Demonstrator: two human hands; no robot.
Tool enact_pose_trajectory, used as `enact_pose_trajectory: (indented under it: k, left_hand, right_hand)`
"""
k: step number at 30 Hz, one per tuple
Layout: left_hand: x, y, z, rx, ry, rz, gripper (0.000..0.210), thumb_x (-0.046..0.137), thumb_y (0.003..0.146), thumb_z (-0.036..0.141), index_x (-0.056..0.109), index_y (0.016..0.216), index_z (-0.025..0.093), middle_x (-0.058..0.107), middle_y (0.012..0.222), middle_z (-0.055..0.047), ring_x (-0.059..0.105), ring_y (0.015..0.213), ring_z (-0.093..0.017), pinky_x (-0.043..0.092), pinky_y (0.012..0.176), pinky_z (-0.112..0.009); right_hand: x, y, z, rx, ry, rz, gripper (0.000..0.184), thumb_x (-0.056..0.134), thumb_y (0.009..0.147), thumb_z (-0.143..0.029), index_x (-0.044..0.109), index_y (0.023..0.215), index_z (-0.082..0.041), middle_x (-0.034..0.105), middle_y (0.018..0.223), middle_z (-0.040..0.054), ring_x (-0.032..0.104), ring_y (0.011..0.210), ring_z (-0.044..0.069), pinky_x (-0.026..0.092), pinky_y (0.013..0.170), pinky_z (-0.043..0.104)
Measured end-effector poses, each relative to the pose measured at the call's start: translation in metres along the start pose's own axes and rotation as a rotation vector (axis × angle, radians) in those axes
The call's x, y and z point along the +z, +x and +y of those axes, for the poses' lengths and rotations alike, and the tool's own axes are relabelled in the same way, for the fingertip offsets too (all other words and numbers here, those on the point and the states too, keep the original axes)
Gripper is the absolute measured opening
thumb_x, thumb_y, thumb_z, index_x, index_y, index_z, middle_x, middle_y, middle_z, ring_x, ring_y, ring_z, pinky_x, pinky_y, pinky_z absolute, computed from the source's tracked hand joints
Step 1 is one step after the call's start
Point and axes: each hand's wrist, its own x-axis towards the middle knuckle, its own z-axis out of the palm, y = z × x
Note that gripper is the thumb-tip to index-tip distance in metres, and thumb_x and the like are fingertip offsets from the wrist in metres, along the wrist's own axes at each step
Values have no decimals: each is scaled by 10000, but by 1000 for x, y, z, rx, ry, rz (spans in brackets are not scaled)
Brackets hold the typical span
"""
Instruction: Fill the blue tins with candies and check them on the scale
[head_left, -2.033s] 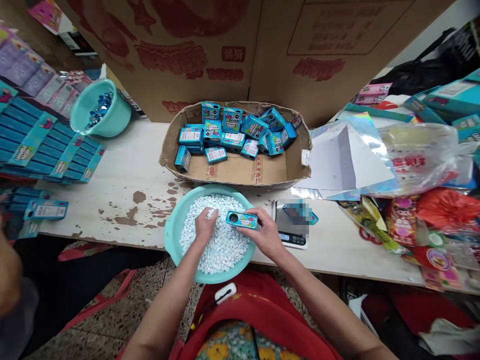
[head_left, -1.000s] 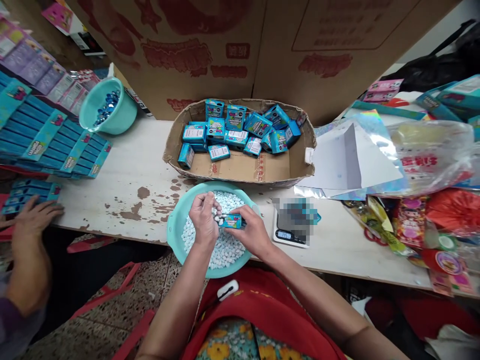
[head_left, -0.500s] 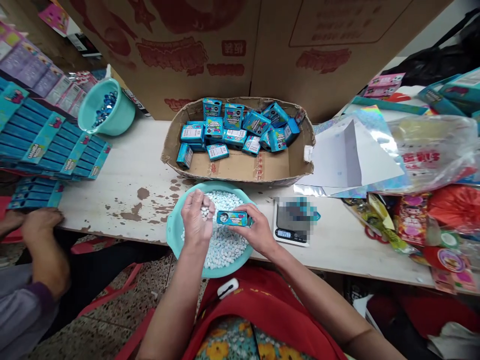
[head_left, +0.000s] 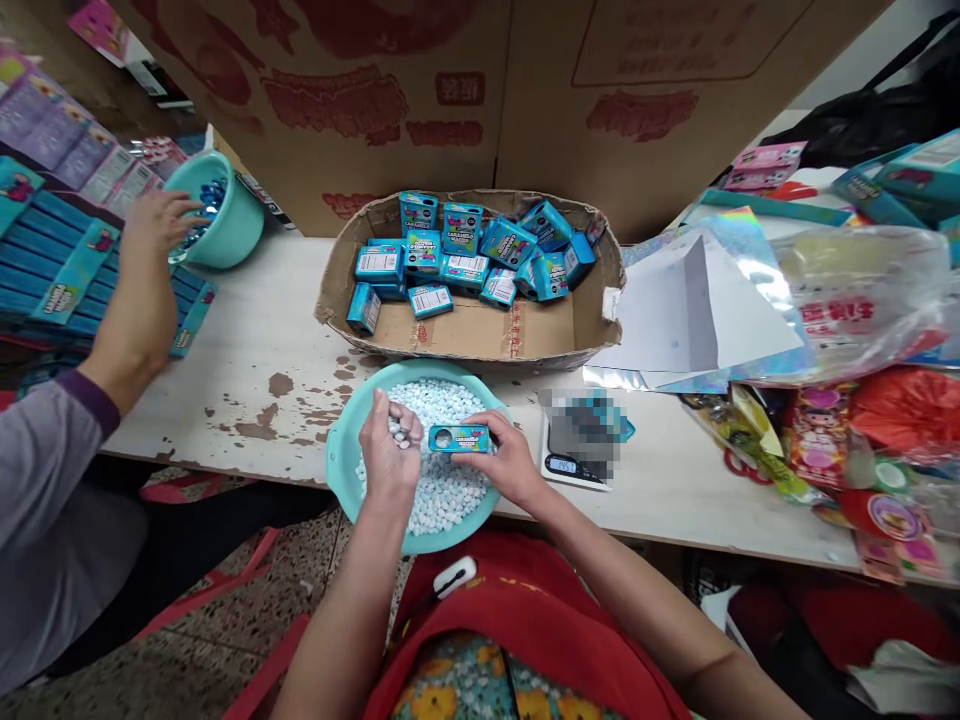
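The right hand [head_left: 510, 462] pinches between its fingers the right end of a small blue printed thin-card box [head_left: 469, 440], whose round opening faces the left hand [head_left: 386, 468]. The box looks light and easily dented, so its end or long edges seem the best hold. The left fingers curl around a palmful of small white pebble-shaped sweets [head_left: 405, 432], probably hard and slippery, just left of the box. Both hands are above a round turquoise plastic basin [head_left: 334, 458] of similar sweets. Beyond, on the worn white tabletop [head_left: 255, 320], sits a brown cardboard tray [head_left: 469, 338] holding more blue boxes; a digital scale [head_left: 562, 467] lies rightward.
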Motion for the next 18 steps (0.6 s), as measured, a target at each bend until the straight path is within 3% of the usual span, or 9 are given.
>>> enact_pose_trajectory:
  k: [4,7,12,15,18]
  left_hand:
    - [15,-12,-10,281,151,-24,377,618,812,415,466,581,159,441,542,31,527,563,-92,449,600,-230]
    - [16,-11,-19,329,184,18,368,620,811,420,475,603,154,451,573,29,487,536,-75,402,519,-199]
    - [13,-1,-11,131,91,20,386,659,776,447,449,636,155,405,552,47,346,410,-33,218,353,-167]
    - [3,13,0,-56,-5,-19,390,642,787,463,426,653,167,388,533,59,327,383,-24,215,335,-149]
    - [-13,27,-1,-218,144,73,358,647,791,425,431,669,167,462,562,42,410,407,-26,269,348,-127]
  right_hand:
    - [10,0,-5,-75,-102,-1,297,761,693,-267,623,953,-224,599,943,32,583,907,207,457,821,333]
    - [13,1,-5,-80,-129,-9,287,751,703,-269,622,956,-226,598,940,31,583,903,208,459,824,334]
    - [11,2,-2,-41,-108,10,311,777,664,-271,629,934,-226,601,930,20,582,901,205,455,827,332]
    - [2,-2,-5,8,-51,36,337,799,631,-295,640,919,-222,599,907,12,580,878,199,457,812,329]
    - [-16,-13,-11,46,25,81,365,816,609,-326,645,915,-222,596,897,8,581,869,196,461,801,324]
